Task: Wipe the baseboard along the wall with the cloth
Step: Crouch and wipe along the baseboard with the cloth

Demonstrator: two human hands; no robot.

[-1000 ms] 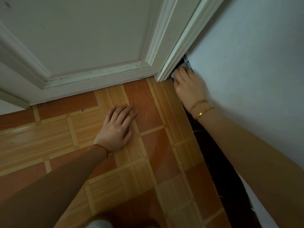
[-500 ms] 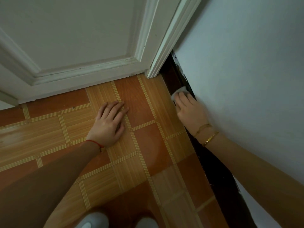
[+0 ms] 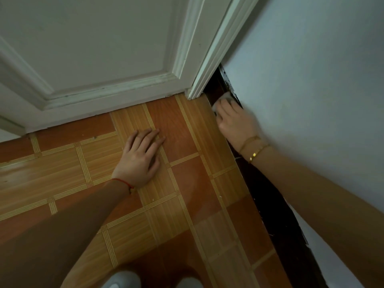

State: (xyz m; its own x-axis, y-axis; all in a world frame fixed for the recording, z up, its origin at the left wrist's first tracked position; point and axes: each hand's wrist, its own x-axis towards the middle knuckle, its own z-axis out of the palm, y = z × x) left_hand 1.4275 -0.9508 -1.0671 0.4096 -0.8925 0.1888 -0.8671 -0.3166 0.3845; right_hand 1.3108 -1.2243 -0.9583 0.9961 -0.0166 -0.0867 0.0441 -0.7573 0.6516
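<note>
The door frame [image 3: 209, 59], a white moulded strip running down to the floor, serves as the fixed mark here. Just to the right of its foot, the right hand [image 3: 234, 123] presses a small white cloth [image 3: 223, 100] against the dark baseboard [image 3: 270, 204]. Only a pale corner of the cloth shows past the fingertips (the rest is hidden under the fingers), and the hand is blurred, so the exact grip cannot be made out; the fingers are curled down over the cloth, holding it to the board. Two thin gold bracelets [image 3: 252, 148] sit on that wrist, which lies close to the pale wall [image 3: 311, 80] that rises right of the frame.

The baseboard runs from the frame's foot away toward the lower right, a dark brown band between the wall and the floor [image 3: 187, 183]. Its top edge against the wall looks ragged in places.

Left of the frame stands the white panelled door [image 3: 93, 48], its bottom edge meeting the floor. The floor is laid in orange and tan wood-pattern squares with striped borders.

Below and left of the frame's foot, well apart from the cloth, the left hand [image 3: 139, 159] lies flat on the floor, palm down, fingers spread slightly and pointing toward the frame, holding nothing. A red string [image 3: 123, 181] circles that wrist.

At the bottom edge, far below the frame, two pale shoe tips [image 3: 122, 280] show.
</note>
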